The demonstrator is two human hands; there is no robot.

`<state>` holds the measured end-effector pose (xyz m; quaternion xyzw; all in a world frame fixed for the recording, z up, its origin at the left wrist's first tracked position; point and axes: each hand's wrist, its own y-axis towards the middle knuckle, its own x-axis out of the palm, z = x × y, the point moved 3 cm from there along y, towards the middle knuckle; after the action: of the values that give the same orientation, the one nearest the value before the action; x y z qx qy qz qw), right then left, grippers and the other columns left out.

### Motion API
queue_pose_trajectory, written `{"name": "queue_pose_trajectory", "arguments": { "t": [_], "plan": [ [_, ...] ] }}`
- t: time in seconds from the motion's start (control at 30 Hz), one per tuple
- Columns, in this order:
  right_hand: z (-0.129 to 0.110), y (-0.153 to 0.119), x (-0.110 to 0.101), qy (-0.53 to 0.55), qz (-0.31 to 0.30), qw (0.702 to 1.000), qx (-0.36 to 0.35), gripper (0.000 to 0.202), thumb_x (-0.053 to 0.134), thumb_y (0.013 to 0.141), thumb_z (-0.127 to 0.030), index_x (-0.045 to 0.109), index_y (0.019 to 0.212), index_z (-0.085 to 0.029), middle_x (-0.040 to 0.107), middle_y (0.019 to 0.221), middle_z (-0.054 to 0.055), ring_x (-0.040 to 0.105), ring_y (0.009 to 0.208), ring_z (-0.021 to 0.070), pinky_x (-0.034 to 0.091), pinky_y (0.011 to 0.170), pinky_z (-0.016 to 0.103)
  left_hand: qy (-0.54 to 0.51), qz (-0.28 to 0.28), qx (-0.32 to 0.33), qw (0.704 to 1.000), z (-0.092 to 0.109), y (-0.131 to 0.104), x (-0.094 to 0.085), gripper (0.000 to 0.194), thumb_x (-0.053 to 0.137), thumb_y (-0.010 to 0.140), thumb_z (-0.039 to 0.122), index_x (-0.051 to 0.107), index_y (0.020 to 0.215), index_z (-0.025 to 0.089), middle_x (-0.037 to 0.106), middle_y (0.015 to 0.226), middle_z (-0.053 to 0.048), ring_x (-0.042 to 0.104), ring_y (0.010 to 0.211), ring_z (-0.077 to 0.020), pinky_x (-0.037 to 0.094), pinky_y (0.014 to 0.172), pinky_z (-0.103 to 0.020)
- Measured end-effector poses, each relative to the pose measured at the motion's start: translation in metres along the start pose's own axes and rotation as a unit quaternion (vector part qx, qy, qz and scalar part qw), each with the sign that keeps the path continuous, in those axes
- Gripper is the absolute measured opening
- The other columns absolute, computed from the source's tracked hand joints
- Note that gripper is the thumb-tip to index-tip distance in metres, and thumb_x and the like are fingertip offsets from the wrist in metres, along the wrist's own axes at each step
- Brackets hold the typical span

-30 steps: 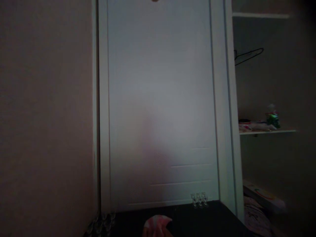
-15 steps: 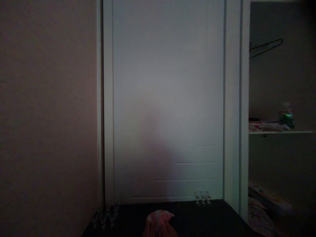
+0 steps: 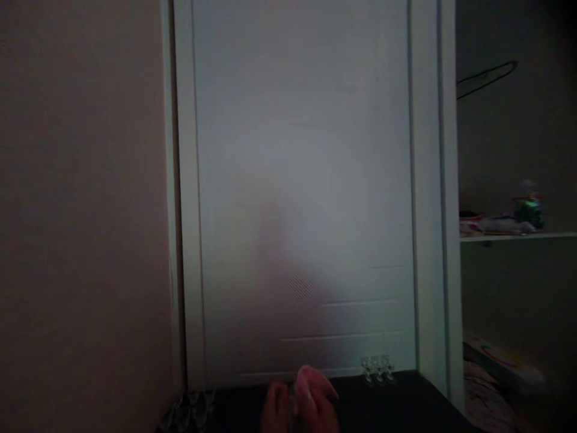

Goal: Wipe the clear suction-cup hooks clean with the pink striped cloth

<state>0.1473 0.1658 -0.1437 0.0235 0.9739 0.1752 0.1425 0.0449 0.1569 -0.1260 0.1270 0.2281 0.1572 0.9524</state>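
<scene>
Both hands are low in the view, over the middle of the dark table [image 3: 360,415], whose near edge is cut off by the bottom of the view. The right hand [image 3: 321,414] has its fingers bent and bunched on a pink cloth [image 3: 311,382], which rises above the knuckles, with one corner sticking out to the right. The left hand [image 3: 275,409] is just beside it, fingers curled inward and close together. A small greyish patch shows between the two hands, but it is too dim and blurred to name, and I cannot tell whether the left fingers grip it or how tightly they are closed.

Near the table's far right corner, a tight group of small clear glasses [image 3: 377,369] stands upright close to the far edge. Another group of clear glasses [image 3: 192,409] is at the left edge, near the far left corner, dim against the dark top; their exact number is hard to tell.

Behind the far edge rises a white door [image 3: 306,150] with raised lines low down and a soft shadow across it. A plain wall [image 3: 85,216] fills the left side. On the right, a dark hanger [image 3: 489,78] hangs above a shelf [image 3: 556,235] bearing a green-marked pack [image 3: 528,211] and flat items; lower down lies a long pale box [image 3: 507,364].
</scene>
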Motion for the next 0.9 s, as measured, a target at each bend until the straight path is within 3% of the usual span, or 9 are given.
{"name": "queue_pose_trajectory", "arguments": {
  "t": [0.03, 0.1, 0.23, 0.3, 0.43, 0.63, 0.7, 0.8, 0.9],
  "plan": [
    [-0.008, 0.007, -0.006, 0.016, 0.007, 1.000, -0.010, 0.036, 0.039, 0.094, -0.041, 0.065, 0.090, -0.017, 0.065, 0.084, 0.005, 0.062, 0.079, 0.0206, 0.051, 0.070, 0.030, -0.025, 0.000, 0.014, 1.000, 0.011, 0.008, -0.007, 0.047, 0.038, 0.079, 0.064, 0.062, 0.078, 0.023, 0.068, 0.077, -0.007, 0.066, 0.082, -0.0274, 0.051, 0.077, -0.038],
    [-0.029, 0.015, -0.022, 0.082, 0.018, 0.994, -0.073, 0.038, 0.045, 0.088, -0.047, 0.064, 0.077, -0.015, 0.062, 0.067, 0.004, 0.059, 0.066, 0.0203, 0.049, 0.062, 0.029, -0.067, -0.006, 0.043, 0.997, 0.034, 0.019, -0.020, 0.045, 0.036, 0.080, 0.060, 0.058, 0.082, 0.021, 0.066, 0.081, -0.006, 0.063, 0.083, -0.0227, 0.050, 0.078, -0.032],
    [-0.061, 0.014, -0.049, 0.127, 0.026, 0.977, -0.170, 0.023, 0.056, 0.081, -0.037, 0.066, 0.073, -0.017, 0.064, 0.075, 0.003, 0.058, 0.071, 0.0184, 0.046, 0.067, 0.026, -0.197, -0.034, 0.072, 0.977, 0.061, 0.013, -0.036, 0.026, 0.059, 0.076, 0.045, 0.056, 0.078, 0.019, 0.060, 0.069, 0.000, 0.058, 0.066, -0.0153, 0.048, 0.064, -0.025],
    [-0.061, 0.012, -0.054, 0.127, 0.028, 0.979, -0.160, 0.019, 0.056, 0.081, -0.032, 0.067, 0.079, -0.017, 0.065, 0.078, 0.003, 0.058, 0.072, 0.0179, 0.045, 0.066, 0.026, -0.272, -0.064, 0.048, 0.959, 0.061, 0.007, -0.037, 0.022, 0.069, 0.070, 0.036, 0.058, 0.079, 0.019, 0.062, 0.067, 0.002, 0.058, 0.063, -0.0133, 0.048, 0.061, -0.022],
    [-0.046, 0.011, -0.054, 0.094, 0.056, 0.986, -0.128, 0.020, 0.060, 0.075, -0.030, 0.064, 0.061, -0.016, 0.058, 0.061, 0.001, 0.051, 0.059, 0.0151, 0.041, 0.056, 0.025, -0.344, -0.090, -0.005, 0.935, 0.045, 0.001, -0.033, 0.027, 0.073, 0.070, 0.031, 0.064, 0.092, 0.020, 0.066, 0.068, 0.001, 0.062, 0.065, -0.0127, 0.049, 0.063, -0.020],
    [-0.046, 0.007, -0.060, 0.093, -0.014, 0.989, -0.118, 0.025, 0.063, 0.076, -0.035, 0.066, 0.059, -0.016, 0.060, 0.057, 0.001, 0.054, 0.058, 0.0155, 0.042, 0.054, 0.024, -0.376, -0.097, 0.038, 0.921, 0.039, -0.005, -0.033, 0.039, 0.073, 0.071, 0.042, 0.069, 0.105, 0.023, 0.068, 0.074, -0.002, 0.062, 0.063, -0.0135, 0.051, 0.062, -0.022],
    [-0.050, 0.004, -0.067, 0.071, -0.012, 0.989, -0.129, 0.028, 0.064, 0.076, -0.035, 0.065, 0.056, -0.017, 0.058, 0.053, 0.000, 0.053, 0.055, 0.0147, 0.041, 0.051, 0.023, -0.377, -0.103, 0.039, 0.920, 0.043, -0.007, -0.035, 0.043, 0.074, 0.067, 0.046, 0.071, 0.104, 0.024, 0.068, 0.073, -0.002, 0.061, 0.061, -0.0134, 0.051, 0.060, -0.022],
    [-0.055, 0.000, -0.074, 0.063, -0.051, 0.984, -0.161, 0.021, 0.061, 0.081, -0.037, 0.073, 0.072, -0.022, 0.067, 0.067, 0.003, 0.060, 0.067, 0.0175, 0.050, 0.067, 0.028, -0.358, -0.083, 0.033, 0.930, 0.049, -0.010, -0.039, 0.043, 0.076, 0.065, 0.047, 0.073, 0.102, 0.026, 0.067, 0.069, -0.002, 0.059, 0.059, -0.0131, 0.050, 0.057, -0.021],
    [-0.052, 0.002, -0.078, 0.116, -0.043, 0.982, -0.144, 0.029, 0.062, 0.078, -0.050, 0.075, 0.090, -0.026, 0.072, 0.089, 0.007, 0.064, 0.079, 0.0210, 0.055, 0.066, 0.029, -0.320, -0.068, 0.035, 0.944, 0.052, -0.012, -0.039, 0.044, 0.078, 0.062, 0.046, 0.073, 0.103, 0.028, 0.068, 0.073, -0.002, 0.062, 0.064, -0.0153, 0.053, 0.061, -0.022]
  ]
}}
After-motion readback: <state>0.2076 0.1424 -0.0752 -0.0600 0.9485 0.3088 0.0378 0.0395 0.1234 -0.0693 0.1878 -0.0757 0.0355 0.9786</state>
